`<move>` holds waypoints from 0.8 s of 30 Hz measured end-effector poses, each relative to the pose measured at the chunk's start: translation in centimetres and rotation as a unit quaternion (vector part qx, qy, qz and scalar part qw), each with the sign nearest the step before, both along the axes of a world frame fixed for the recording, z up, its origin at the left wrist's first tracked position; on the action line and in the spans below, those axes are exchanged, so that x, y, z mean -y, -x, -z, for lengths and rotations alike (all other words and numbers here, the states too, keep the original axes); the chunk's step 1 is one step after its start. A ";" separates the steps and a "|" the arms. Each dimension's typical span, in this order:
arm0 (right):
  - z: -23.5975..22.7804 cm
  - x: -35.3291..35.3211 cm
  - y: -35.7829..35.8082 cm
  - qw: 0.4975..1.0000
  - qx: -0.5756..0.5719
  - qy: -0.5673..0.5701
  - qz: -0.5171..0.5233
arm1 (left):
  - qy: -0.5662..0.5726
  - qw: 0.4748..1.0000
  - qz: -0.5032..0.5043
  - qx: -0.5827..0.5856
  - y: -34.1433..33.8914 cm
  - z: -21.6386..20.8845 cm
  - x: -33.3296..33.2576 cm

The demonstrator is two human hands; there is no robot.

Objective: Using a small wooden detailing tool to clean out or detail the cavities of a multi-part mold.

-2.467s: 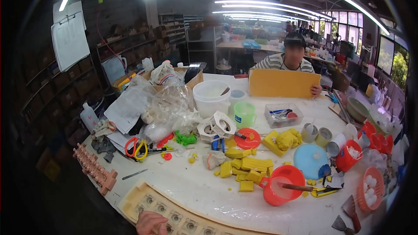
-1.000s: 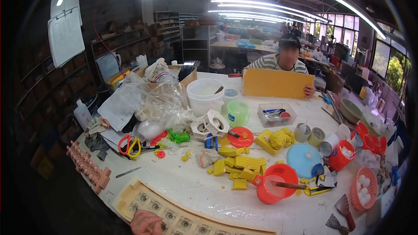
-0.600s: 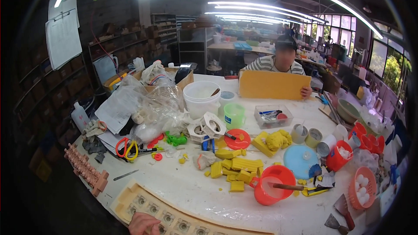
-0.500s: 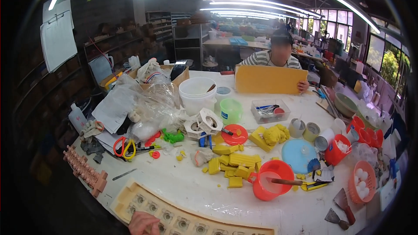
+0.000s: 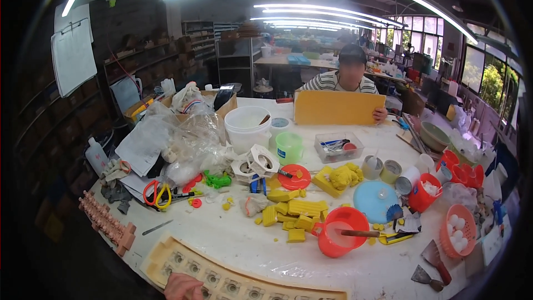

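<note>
My left hand (image 5: 183,287) reaches in at the lower edge, over the near left part of a long cream mould tray (image 5: 161,248). Its fingers are bent and drawn together, resting by the round sockets set in the tray. Whatever lies between the fingertips is hidden. Beyond the tray stands a red cup (image 5: 355,221) with pale contents and a wooden-handled tool (image 5: 360,234) across it. Yellow clay blocks (image 5: 307,207) are heaped beside the cup. My right hand is out of view.
Pink stacked parts (image 5: 105,219) lie at the left edge, near scissors (image 5: 162,195). White and green buckets (image 5: 289,148) stand farther back. Scrapers (image 5: 427,279) and a pink basket of white balls (image 5: 460,233) sit at right. Across the table a person holds a yellow-orange board (image 5: 338,108).
The view has shifted slightly, so the table things sit a little farther left. My left hand stays at the tray with its fingers bent. The person opposite still holds the board.
</note>
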State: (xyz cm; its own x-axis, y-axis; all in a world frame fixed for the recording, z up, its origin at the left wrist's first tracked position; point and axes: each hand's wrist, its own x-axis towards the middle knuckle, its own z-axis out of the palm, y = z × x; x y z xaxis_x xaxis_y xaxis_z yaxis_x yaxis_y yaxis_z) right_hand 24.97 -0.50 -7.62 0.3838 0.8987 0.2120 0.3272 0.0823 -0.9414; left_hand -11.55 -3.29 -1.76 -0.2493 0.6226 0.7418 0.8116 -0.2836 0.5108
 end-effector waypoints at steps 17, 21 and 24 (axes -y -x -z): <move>1.3 0.1 -0.4 0.999 -0.039 0.000 -0.001 | 0.002 1.000 -0.004 -0.007 0.0 0.1 0.0; 1.3 0.2 -0.6 0.999 -0.032 0.000 -0.001 | 0.005 1.000 -0.008 -0.003 -0.2 0.1 0.0; 0.8 0.2 -0.5 1.000 -0.014 0.009 0.004 | 0.008 1.000 -0.013 -0.003 -0.3 0.1 0.1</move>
State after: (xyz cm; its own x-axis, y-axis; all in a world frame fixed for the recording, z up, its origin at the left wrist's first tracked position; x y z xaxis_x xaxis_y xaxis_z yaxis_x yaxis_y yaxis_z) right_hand 25.51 -0.69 -8.46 0.3968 0.8992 0.1845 0.3017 0.0621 -0.9514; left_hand -11.25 -3.42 -1.85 -0.2614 0.6272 0.7337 0.8214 -0.2546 0.5103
